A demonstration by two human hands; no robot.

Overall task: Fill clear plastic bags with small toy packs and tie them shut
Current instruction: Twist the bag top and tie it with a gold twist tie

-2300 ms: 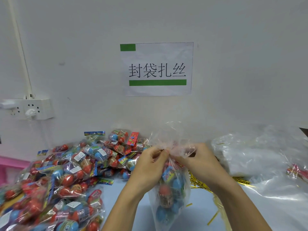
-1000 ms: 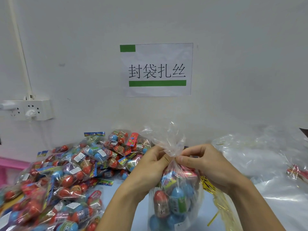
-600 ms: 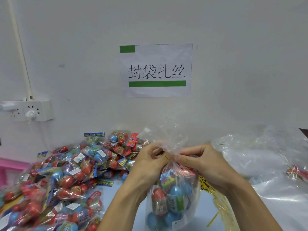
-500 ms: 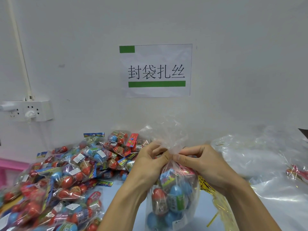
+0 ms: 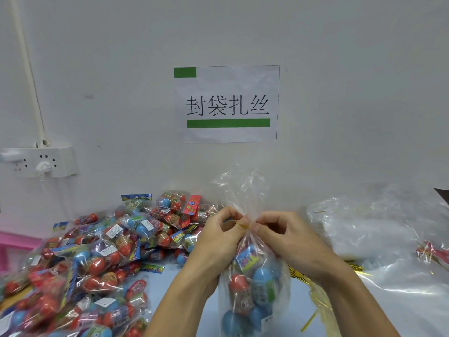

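Two hands meet at the neck of one clear bag (image 5: 252, 283) in the head view — my left hand (image 5: 218, 242) and my right hand (image 5: 289, 242) both have curled fingers pinching the gathered plastic, with a gold twist tie (image 5: 243, 225) showing between my thumbs. That bag hangs upright just above the near edge of the bench (image 5: 175, 276), packed with red and blue egg-shaped toy packs (image 5: 261, 279); its loose top flares up above my fingers. Left of it a big heap of loose toy packs (image 5: 97, 259) covers the bench. To the right lie empty clear bags (image 5: 369, 229) and a scatter of gold ties (image 5: 313, 293). On the far wall hangs a paper sign (image 5: 227, 103), with a power socket (image 5: 41, 161) further left.
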